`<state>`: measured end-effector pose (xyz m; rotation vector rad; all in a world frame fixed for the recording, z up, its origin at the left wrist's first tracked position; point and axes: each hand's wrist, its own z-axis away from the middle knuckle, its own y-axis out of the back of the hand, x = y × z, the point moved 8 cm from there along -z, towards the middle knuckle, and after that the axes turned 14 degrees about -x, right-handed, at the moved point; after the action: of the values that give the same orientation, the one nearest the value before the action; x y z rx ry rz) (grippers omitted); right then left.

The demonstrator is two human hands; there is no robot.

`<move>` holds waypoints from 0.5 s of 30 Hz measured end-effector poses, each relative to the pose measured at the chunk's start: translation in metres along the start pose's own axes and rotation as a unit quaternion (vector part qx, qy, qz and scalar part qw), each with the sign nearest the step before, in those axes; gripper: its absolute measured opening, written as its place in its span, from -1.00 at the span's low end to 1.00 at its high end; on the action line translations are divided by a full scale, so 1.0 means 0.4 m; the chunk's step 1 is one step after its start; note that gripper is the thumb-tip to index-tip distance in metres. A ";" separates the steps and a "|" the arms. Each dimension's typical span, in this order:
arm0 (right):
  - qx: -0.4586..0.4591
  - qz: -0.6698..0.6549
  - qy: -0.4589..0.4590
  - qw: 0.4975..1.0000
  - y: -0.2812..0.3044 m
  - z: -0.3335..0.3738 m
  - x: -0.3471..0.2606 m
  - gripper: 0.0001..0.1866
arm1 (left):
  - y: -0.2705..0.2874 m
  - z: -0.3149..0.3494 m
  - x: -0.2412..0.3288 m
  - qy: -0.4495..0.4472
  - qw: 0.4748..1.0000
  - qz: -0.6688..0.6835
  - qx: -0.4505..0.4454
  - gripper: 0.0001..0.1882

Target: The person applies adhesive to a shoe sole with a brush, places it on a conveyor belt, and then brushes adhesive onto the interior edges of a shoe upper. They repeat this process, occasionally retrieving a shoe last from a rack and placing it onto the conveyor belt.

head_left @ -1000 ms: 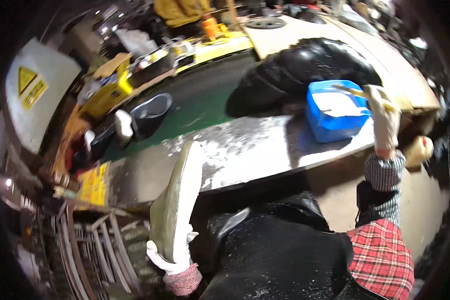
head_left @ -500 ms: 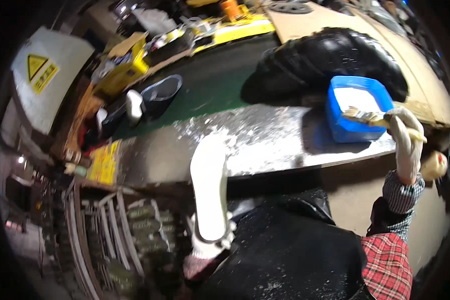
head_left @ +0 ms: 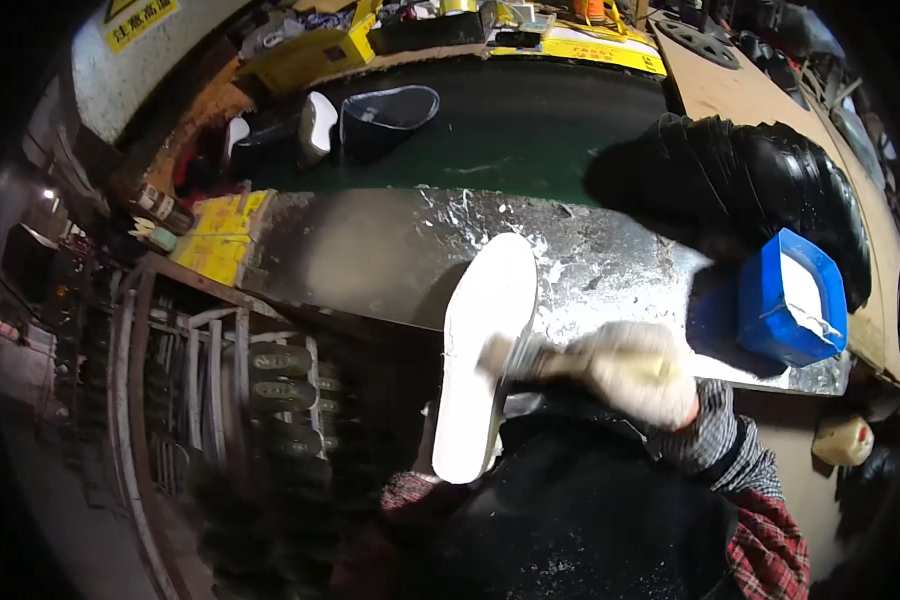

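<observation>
A white shoe sole stands tilted up in front of me, its broad flat face toward me. My left hand is almost wholly hidden behind its lower end, with only the checked red sleeve showing below; the sole is held up from there. My right hand, in a pale knitted glove and blurred by motion, grips a brush. The bristles lie against the right side of the sole, near its middle. To the right, a blue tub holding white liquid stands on the metal ledge.
White smears cover the metal ledge. Behind it runs a dark green belt with dark boot uppers on it. A black shiny bundle lies at the right. Metal racks with shoes stand at lower left.
My right hand has brought the brush from over the blue tub leftward onto the sole. In the picture, the tub and ledge have shifted right, and the sole sits further right.
</observation>
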<state>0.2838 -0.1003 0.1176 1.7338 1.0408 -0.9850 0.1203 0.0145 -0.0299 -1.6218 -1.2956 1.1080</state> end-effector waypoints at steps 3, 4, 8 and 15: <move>-0.057 0.240 -0.099 0.964 0.030 -0.077 -0.056 -0.77 | 0.061 0.116 0.027 0.000 0.983 -0.137 0.121 -0.05; 0.184 -0.070 -0.109 0.974 0.105 -0.080 0.000 -0.76 | 0.064 0.107 0.017 0.080 0.981 -0.128 0.124 -0.05; 0.095 0.023 -0.112 0.989 0.119 -0.171 -0.014 -0.73 | 0.056 0.104 0.021 0.003 0.957 -0.142 0.254 -0.02; -0.186 -0.164 -0.067 0.966 -0.103 -0.147 -0.069 -0.76 | -0.038 0.023 -0.023 -0.001 0.987 -0.126 0.104 -0.16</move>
<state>0.2475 -0.0409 0.1500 1.1959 1.3548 -1.0150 0.1058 0.0090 -0.0171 -1.2665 -1.2996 1.0495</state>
